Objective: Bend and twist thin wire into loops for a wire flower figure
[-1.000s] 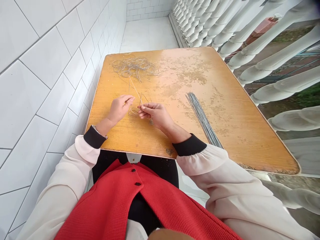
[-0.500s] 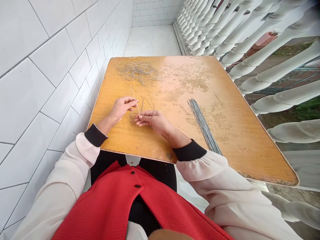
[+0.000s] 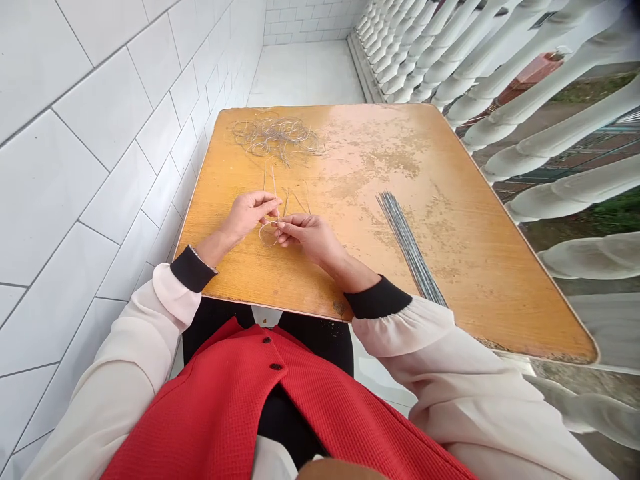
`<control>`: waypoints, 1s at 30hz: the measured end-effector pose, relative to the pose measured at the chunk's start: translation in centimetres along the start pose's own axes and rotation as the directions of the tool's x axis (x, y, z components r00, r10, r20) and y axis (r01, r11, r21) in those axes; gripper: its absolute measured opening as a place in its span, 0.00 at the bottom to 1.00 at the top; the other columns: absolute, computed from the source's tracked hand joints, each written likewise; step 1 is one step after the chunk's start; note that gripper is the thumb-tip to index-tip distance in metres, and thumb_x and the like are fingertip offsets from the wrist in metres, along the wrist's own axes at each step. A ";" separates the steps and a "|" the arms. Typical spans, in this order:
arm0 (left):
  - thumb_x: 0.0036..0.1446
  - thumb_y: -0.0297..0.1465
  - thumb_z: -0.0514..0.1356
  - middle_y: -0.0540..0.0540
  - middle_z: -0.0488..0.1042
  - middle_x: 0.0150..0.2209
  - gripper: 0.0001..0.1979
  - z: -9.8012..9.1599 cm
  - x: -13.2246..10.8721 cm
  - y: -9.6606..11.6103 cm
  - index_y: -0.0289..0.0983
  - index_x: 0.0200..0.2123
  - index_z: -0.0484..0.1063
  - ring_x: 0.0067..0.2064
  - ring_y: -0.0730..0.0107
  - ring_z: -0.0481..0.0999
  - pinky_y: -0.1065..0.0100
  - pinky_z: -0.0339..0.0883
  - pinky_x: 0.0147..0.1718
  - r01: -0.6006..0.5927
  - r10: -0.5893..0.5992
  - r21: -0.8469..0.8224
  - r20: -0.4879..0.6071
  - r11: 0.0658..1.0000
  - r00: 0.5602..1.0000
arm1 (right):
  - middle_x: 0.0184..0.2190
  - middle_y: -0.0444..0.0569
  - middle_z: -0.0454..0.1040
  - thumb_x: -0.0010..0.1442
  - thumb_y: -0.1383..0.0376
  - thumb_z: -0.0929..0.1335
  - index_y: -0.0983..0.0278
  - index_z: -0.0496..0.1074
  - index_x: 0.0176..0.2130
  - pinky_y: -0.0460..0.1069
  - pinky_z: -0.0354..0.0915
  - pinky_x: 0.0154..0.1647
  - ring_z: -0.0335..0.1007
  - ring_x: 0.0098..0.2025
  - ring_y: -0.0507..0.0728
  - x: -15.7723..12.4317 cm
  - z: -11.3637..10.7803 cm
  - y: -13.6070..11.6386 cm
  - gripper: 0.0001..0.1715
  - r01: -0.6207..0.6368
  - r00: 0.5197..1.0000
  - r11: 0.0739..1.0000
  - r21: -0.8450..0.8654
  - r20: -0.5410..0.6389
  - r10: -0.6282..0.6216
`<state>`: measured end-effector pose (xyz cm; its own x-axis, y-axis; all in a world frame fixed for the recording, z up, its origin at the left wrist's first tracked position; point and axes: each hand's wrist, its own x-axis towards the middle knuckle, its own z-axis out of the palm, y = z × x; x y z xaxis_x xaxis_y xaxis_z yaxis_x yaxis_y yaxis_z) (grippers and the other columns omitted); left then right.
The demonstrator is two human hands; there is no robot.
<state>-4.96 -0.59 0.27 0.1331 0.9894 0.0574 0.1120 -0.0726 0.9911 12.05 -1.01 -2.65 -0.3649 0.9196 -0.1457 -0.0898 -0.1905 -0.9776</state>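
Observation:
A thin wire [image 3: 273,179] runs between my two hands over the near left part of the table. My left hand [image 3: 253,209] pinches it, and its straight end sticks up past the fingers. My right hand [image 3: 306,235] grips the wire's lower part between thumb and forefinger, close beside the left fingertips. Below the fingers the wire bends round into a loop [image 3: 266,241]. A few bent wire pieces [image 3: 299,200] lie on the table just beyond my right hand.
A tangle of curled wires [image 3: 280,135] lies at the table's far left. On the right is a bundle of straight grey wires [image 3: 410,243]. The wooden table [image 3: 480,280] stands between a white tiled wall [image 3: 115,133] and a white balustrade [image 3: 520,140].
My right hand has moved slightly up and right. The wire's free end has swung more upright, and the loop under the fingers shows more fully.

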 end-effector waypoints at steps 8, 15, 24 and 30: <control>0.66 0.39 0.60 0.51 0.76 0.28 0.12 -0.6 0.5 -1.4 0.36 0.36 0.75 0.31 0.77 0.75 0.74 0.66 0.32 -0.222 0.216 0.321 0.055 0.921 0.975 | 0.21 0.44 0.75 0.57 0.66 0.78 0.66 0.75 0.25 0.42 0.68 0.22 0.68 0.20 0.47 0.3 0.1 -0.6 0.13 0.116 0.960 0.988 -0.104 -0.243 -0.138; 0.66 0.34 0.57 0.51 0.75 0.25 0.12 -0.4 -0.2 -1.4 0.38 0.31 0.76 0.27 0.75 0.70 0.70 0.63 0.34 -0.319 0.306 0.498 0.109 0.806 0.946 | 0.24 0.46 0.76 0.59 0.64 0.77 0.66 0.75 0.27 0.44 0.72 0.27 0.71 0.23 0.49 -0.3 0.1 -1.1 0.13 0.129 0.968 0.987 -0.098 -0.204 -0.147; 0.65 0.34 0.58 0.50 0.76 0.26 0.11 -0.3 -0.5 -1.1 0.39 0.33 0.78 0.30 0.72 0.72 0.69 0.64 0.39 -0.287 0.263 0.476 0.117 0.832 0.958 | 0.26 0.47 0.76 0.58 0.59 0.78 0.65 0.76 0.30 0.46 0.73 0.28 0.73 0.24 0.50 -0.2 0.0 -0.9 0.14 0.121 0.978 0.988 -0.094 -0.157 -0.134; 0.65 0.36 0.59 0.50 0.78 0.28 0.10 -0.2 -0.3 -1.2 0.39 0.35 0.78 0.33 0.72 0.76 0.70 0.65 0.40 -0.266 0.245 0.451 0.106 0.852 0.964 | 0.23 0.46 0.75 0.59 0.66 0.76 0.66 0.74 0.26 0.45 0.71 0.26 0.70 0.21 0.48 -0.2 0.0 -1.2 0.13 0.132 0.964 0.982 -0.133 -0.214 -0.158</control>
<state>-5.37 -0.74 -0.89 0.2600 0.9224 0.2858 0.5040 -0.3821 0.7746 12.20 -1.00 -1.41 -0.1392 0.9901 -0.0184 -0.0130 -0.0204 -0.9997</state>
